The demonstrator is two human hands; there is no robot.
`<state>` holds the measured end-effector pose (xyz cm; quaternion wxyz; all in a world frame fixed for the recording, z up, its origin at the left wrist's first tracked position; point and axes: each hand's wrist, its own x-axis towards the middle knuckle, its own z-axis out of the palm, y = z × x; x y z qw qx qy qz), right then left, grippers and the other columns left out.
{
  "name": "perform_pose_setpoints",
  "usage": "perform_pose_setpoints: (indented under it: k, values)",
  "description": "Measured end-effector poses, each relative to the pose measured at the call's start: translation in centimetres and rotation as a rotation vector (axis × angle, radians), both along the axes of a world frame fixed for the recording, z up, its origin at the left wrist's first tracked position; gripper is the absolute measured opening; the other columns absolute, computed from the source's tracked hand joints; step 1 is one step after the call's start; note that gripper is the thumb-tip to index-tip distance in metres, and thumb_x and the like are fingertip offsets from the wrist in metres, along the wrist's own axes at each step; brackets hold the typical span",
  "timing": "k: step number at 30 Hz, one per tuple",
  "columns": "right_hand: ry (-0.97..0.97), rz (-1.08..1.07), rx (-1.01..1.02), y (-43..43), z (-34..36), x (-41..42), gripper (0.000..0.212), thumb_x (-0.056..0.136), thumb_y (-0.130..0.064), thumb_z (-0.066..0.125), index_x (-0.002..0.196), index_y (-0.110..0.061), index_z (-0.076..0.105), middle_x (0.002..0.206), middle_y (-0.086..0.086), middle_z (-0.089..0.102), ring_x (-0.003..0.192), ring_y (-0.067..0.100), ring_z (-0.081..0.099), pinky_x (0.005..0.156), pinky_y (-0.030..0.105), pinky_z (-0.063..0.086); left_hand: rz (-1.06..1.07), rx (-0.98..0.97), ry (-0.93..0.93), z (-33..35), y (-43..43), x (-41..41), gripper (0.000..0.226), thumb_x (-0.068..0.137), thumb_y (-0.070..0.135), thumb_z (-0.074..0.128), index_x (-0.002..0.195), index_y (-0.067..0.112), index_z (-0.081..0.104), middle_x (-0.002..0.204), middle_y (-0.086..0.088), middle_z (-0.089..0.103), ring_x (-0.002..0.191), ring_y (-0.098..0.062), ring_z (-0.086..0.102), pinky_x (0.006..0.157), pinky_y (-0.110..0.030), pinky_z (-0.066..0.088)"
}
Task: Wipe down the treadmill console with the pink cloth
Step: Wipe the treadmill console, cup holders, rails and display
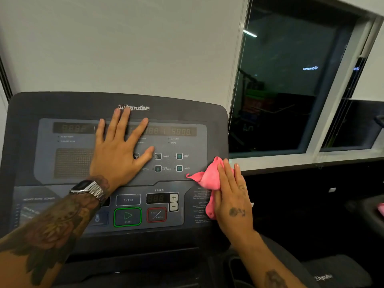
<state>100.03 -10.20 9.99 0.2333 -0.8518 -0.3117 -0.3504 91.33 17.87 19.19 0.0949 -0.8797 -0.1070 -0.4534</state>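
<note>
Head view: left hand (118, 154), fingers spread flat, braces mid-frame on the treadmill console (27, 113), while right hand (232, 196), fingers straight, presses the pink cloth (207, 179) against its right edge to wipe

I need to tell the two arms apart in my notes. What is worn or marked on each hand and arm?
The left hand is bare; its wrist carries a silver metal watch, with dense tattoos covering the forearm. The right hand has small tattoos on its back, another on the forearm. No sleeves show.
</note>
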Motion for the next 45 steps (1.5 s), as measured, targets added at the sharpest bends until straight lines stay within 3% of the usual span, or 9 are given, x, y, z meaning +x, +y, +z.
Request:
perform_pose_setpoints:
  k: [6,10,13,20,27,33,36,41,45]
  values:
    - [-0.059,0.075,0.106,2.1,9.1,5.0,0.060,0.092,-0.003,0.052,0.149,-0.005,0.034,0.156,0.014,0.034,0.146,0.039,0.022,0.118,0.049,0.024,0.002,0.006,-0.004,-0.1,0.1,0.1,0.072,0.088,0.066,0.033,0.152,0.035,0.020,0.163,-0.008,0.005,0.151,-0.024,0.000,0.118,-0.056,0.007]
    - [-0.003,0.089,0.129,4.4,12.9,6.7,0.060,0.098,-0.009,0.042,0.154,-0.008,0.022,0.161,0.011,0.019,0.149,0.036,0.009,0.122,0.037,0.006,-0.004,0.009,-0.012,0.0,0.2,0.1,0.071,0.089,0.066,0.034,0.152,0.035,0.022,0.163,-0.008,0.006,0.151,-0.024,0.001,0.118,-0.056,0.006]
    - [-0.008,0.166,0.118,5.1,9.7,4.1,0.062,0.098,-0.016,0.039,0.156,-0.015,0.015,0.164,0.004,0.012,0.151,0.028,0.000,0.122,0.040,-0.001,-0.009,0.011,-0.028,-0.1,0.1,0.1,0.070,0.089,0.065,0.036,0.151,0.035,0.023,0.163,-0.009,0.008,0.151,-0.024,0.002,0.119,-0.055,0.006]
    - [0.115,0.625,-0.265,2.8,-2.3,-5.9,0.058,0.100,-0.023,0.046,0.154,-0.019,0.024,0.163,-0.005,0.015,0.151,0.016,0.000,0.122,0.043,0.001,0.011,0.018,-0.036,-0.3,-0.1,0.1,0.069,0.091,0.064,0.037,0.151,0.035,0.023,0.163,-0.009,0.009,0.150,-0.026,0.004,0.118,-0.055,0.007]
    - [0.284,0.922,-0.436,8.1,-2.3,-10.2,0.045,0.096,-0.019,0.054,0.140,-0.009,0.051,0.149,0.006,0.047,0.145,0.019,0.029,0.121,0.027,0.011,0.012,0.015,-0.023,-0.2,-0.1,0.1,0.068,0.091,0.064,0.035,0.152,0.036,0.021,0.163,-0.008,0.008,0.151,-0.025,0.003,0.119,-0.054,0.007]
    - [0.245,0.635,-0.409,4.6,-2.4,-10.5,0.029,0.094,-0.027,0.051,0.119,-0.014,0.059,0.120,0.006,0.047,0.107,0.025,0.042,0.095,0.045,0.038,-0.006,0.010,-0.012,-0.3,0.1,-0.1,0.068,0.092,0.064,0.035,0.152,0.036,0.021,0.163,-0.009,0.008,0.150,-0.025,0.003,0.119,-0.055,0.006]
    - [0.232,0.429,-0.531,0.3,-2.2,-8.1,0.026,0.095,-0.038,0.041,0.108,-0.023,0.058,0.104,-0.003,0.050,0.099,0.022,0.044,0.087,0.042,0.037,0.002,0.004,0.001,-0.1,0.0,0.0,0.068,0.092,0.066,0.034,0.152,0.036,0.021,0.163,-0.010,0.008,0.150,-0.026,0.003,0.119,-0.055,0.006]
    - [0.246,0.266,-0.592,-2.4,-1.8,-7.2,0.043,0.091,-0.044,0.021,0.100,-0.023,0.057,0.101,-0.004,0.051,0.099,0.021,0.044,0.083,0.037,0.034,-0.001,-0.010,0.036,0.2,-0.1,-0.5,0.068,0.091,0.067,0.033,0.151,0.036,0.023,0.163,-0.010,0.009,0.150,-0.028,0.004,0.118,-0.056,0.006]
    - [0.186,0.287,-0.530,0.3,-2.3,-9.2,0.032,0.090,-0.033,0.037,0.095,-0.016,0.064,0.095,0.003,0.055,0.089,0.026,0.051,0.077,0.039,0.041,-0.050,-0.071,0.167,1.2,-0.2,-2.3,0.070,0.087,0.062,0.044,0.149,0.033,0.029,0.163,-0.009,0.010,0.150,-0.027,0.005,0.119,-0.054,0.006]
